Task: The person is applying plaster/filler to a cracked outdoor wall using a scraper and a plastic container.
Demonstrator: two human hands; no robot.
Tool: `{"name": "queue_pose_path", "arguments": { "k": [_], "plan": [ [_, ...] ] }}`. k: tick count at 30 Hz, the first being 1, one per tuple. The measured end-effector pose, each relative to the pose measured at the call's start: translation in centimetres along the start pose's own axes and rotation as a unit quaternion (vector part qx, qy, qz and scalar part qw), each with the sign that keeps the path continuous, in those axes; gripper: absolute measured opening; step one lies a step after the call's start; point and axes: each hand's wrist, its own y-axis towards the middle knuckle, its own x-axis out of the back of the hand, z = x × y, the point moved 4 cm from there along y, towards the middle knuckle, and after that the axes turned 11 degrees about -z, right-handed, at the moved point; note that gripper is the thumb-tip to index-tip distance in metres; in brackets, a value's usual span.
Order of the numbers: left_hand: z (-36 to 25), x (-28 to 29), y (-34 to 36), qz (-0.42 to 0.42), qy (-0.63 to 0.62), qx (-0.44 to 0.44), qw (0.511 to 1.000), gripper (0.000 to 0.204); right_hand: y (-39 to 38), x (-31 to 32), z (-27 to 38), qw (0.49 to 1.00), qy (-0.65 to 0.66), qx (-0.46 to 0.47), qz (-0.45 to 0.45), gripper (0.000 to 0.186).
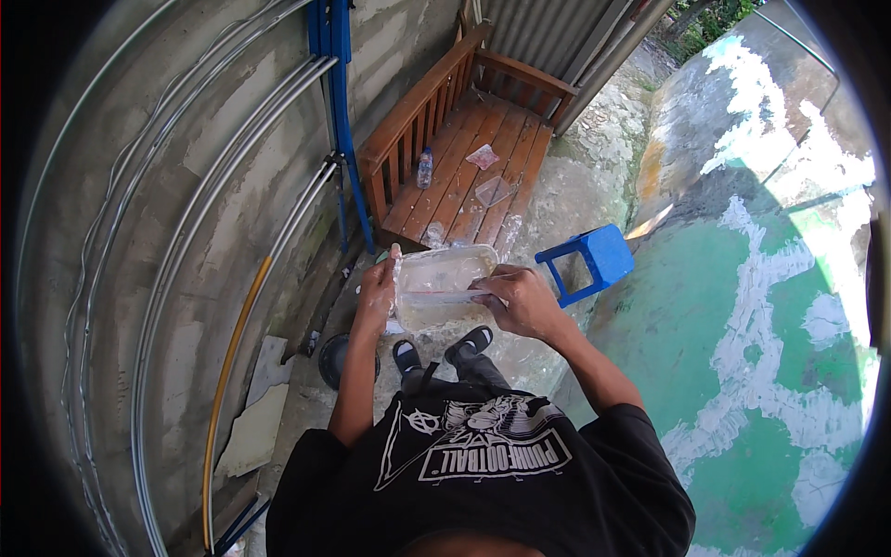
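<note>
We hold a box [444, 288] between our left hand [379, 295] and right hand [522, 302], above our 2 feet. Behind it stands a bench [455, 158] with a bottle [424, 169] on it. A stool [594, 260] is right of the box, and a wall [167, 232] is on our left.

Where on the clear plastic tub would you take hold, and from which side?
By its two short ends, one hand from each side. The clear plastic tub is wide and shallow, held level; the left hand and right hand already flank it.

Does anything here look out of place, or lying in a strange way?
Yes. The blue stool lies tipped on its side beside the wooden bench. Both hands, left and right, hold a clear plastic container; nothing looks spilled from it.
</note>
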Motion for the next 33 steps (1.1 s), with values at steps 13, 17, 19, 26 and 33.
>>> {"name": "queue_pose_path", "arguments": {
  "k": [13, 17, 19, 26, 33],
  "plan": [
    [0.7, 0.7, 0.1, -0.023, -0.044, -0.003, 0.999, 0.051, -0.6, -2.4, 0.5, 0.994, -0.049, 0.076, -0.060, 0.021],
    [1.0, 1.3, 0.6, -0.039, -0.004, -0.011, 0.999, 0.050, -0.7, -1.8, 0.4, 0.999, 0.008, 0.031, -0.025, 0.021],
    [0.8, 1.1, 0.6, -0.027, 0.024, -0.019, 0.999, 0.049, -0.4, 0.0, 0.9, 0.999, 0.013, 0.022, -0.041, 0.021],
    [0.3, 0.4, 0.1, -0.010, -0.023, 0.001, 1.000, 0.048, -0.4, -0.4, 0.9, 0.999, -0.011, 0.034, 0.028, 0.020],
    [-0.5, -0.1, -1.0, 0.011, -0.034, 0.001, 0.999, 0.046, 0.5, -0.3, -0.3, 1.000, 0.006, -0.002, -0.031, 0.017]
  ]
}}
